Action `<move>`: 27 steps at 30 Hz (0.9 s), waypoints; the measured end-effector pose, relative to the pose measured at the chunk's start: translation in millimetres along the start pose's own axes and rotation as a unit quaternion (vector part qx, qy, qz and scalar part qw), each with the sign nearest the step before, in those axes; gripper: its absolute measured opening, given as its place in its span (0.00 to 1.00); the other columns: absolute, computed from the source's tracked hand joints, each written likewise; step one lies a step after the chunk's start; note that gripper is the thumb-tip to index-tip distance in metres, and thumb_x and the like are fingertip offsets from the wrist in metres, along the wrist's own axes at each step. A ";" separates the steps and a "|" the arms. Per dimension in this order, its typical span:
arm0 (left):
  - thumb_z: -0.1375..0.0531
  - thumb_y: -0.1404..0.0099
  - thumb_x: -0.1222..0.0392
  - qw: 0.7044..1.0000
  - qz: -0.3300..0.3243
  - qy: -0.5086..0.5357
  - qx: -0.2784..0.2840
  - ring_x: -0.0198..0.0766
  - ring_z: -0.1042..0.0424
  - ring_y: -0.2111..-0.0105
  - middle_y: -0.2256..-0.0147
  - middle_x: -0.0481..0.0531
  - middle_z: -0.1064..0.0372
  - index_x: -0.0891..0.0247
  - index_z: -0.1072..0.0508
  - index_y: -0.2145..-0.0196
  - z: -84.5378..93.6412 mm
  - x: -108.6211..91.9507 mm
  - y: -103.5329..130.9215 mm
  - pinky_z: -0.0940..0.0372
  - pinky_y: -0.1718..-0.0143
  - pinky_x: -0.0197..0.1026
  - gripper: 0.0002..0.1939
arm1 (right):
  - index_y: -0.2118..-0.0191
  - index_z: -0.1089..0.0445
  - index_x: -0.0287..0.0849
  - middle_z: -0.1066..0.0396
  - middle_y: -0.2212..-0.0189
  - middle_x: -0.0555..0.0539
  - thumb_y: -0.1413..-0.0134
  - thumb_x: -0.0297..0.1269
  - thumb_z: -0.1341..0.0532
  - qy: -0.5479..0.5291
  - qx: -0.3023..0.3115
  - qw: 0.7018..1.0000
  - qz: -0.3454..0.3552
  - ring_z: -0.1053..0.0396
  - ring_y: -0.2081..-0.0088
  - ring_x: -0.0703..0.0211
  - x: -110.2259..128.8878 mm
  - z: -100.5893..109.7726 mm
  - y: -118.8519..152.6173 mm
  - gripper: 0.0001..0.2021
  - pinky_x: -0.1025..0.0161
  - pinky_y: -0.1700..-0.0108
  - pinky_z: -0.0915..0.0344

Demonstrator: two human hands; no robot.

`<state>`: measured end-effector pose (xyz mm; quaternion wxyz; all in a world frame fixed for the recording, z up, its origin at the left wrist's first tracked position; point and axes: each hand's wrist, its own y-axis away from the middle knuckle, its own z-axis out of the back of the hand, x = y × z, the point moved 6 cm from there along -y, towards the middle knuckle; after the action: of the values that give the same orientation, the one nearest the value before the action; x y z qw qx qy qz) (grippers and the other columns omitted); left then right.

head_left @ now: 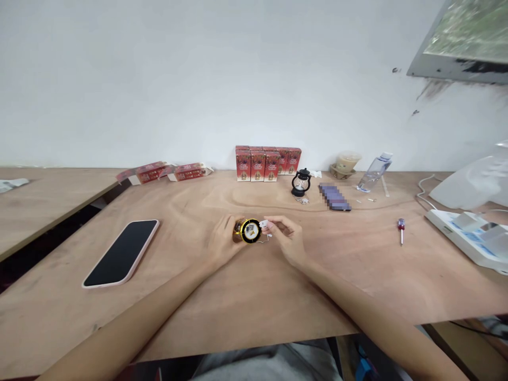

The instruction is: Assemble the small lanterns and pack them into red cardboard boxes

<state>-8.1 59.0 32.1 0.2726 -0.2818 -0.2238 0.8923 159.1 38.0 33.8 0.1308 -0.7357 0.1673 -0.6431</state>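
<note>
My left hand (225, 237) is wrapped round a small gold lantern (251, 231), tipped so that its round underside faces me. A black ring surrounds the pale centre of that underside, where small parts show. At its right edge, my right hand (286, 236) pinches a small white piece (264, 225) between thumb and fingers. A thin white strand hangs below the piece, too fine to make out clearly. Farther back, a black lantern (301, 183) with a clear globe stands upright on the table.
Red boxes (257, 166) stand by the wall, with opened red cartons (187, 171) lying to their left. A phone (122, 254) lies at left, another phone (334, 197) behind my right hand. At right are a screwdriver (401, 230), power strip (468, 238), water bottle (374, 172) and cup (346, 163).
</note>
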 end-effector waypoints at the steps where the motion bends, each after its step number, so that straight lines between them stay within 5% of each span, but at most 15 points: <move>1: 0.39 0.43 0.55 1.000 -0.001 -0.003 -0.001 0.44 0.31 0.60 0.61 0.54 0.32 0.62 0.36 0.57 -0.2 0.4 0.0 0.36 0.61 0.43 0.18 | 0.65 0.27 0.43 0.24 0.69 0.49 0.51 0.42 0.36 -0.006 0.000 1.000 -0.007 0.26 0.69 0.61 -1.3 0.1 -0.2 0.10 0.60 0.62 0.27; 6: 0.37 0.45 0.53 1.000 -0.009 -0.003 -0.027 0.44 0.31 0.62 0.63 0.52 0.31 0.61 0.36 0.57 -2.5 5.0 0.3 0.36 0.63 0.42 0.20 | 0.68 0.27 0.41 0.25 0.73 0.50 0.53 0.41 0.35 0.006 0.013 1.000 -0.013 0.28 0.73 0.63 -7.7 -0.1 -0.4 0.09 0.63 0.67 0.29; 10: 0.38 0.44 0.53 0.999 -0.021 -0.004 -0.035 0.44 0.31 0.63 0.63 0.53 0.32 0.62 0.36 0.57 -2.8 5.1 0.2 0.36 0.64 0.42 0.19 | 0.71 0.29 0.41 0.27 0.72 0.49 0.52 0.36 0.35 0.096 0.024 0.989 0.108 0.29 0.70 0.63 6.8 -2.9 3.6 0.05 0.65 0.66 0.30; 18: 0.37 0.44 0.56 0.997 -0.051 -0.050 -0.026 0.46 0.32 0.61 0.61 0.55 0.31 0.64 0.36 0.57 2.6 -4.3 0.0 0.38 0.62 0.45 0.19 | 0.60 0.31 0.40 0.26 0.69 0.45 0.45 0.25 0.42 0.310 0.071 0.858 0.403 0.29 0.67 0.63 39.1 -26.4 31.1 0.08 0.65 0.62 0.30; 22: 0.38 0.43 0.56 0.997 -0.055 -0.046 -0.029 0.45 0.32 0.61 0.61 0.56 0.31 0.65 0.36 0.58 3.2 -5.2 0.5 0.38 0.61 0.44 0.18 | 0.56 0.31 0.39 0.27 0.67 0.44 0.43 0.24 0.45 0.360 0.079 0.822 0.435 0.29 0.66 0.64 43.3 -30.6 36.9 0.11 0.67 0.62 0.31; 27: 0.38 0.42 0.54 0.997 -0.063 -0.016 -0.030 0.43 0.32 0.60 0.60 0.55 0.31 0.63 0.38 0.56 1.7 -5.3 1.9 0.37 0.60 0.43 0.19 | 0.63 0.30 0.39 0.27 0.70 0.46 0.43 0.27 0.42 0.338 0.046 0.834 0.433 0.28 0.69 0.66 46.2 -24.2 36.2 0.04 0.70 0.66 0.31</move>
<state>-6.2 53.9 34.2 0.3164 -0.2613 -0.2725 0.8703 137.6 -13.5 64.1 0.3648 -0.3179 0.4728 -0.7364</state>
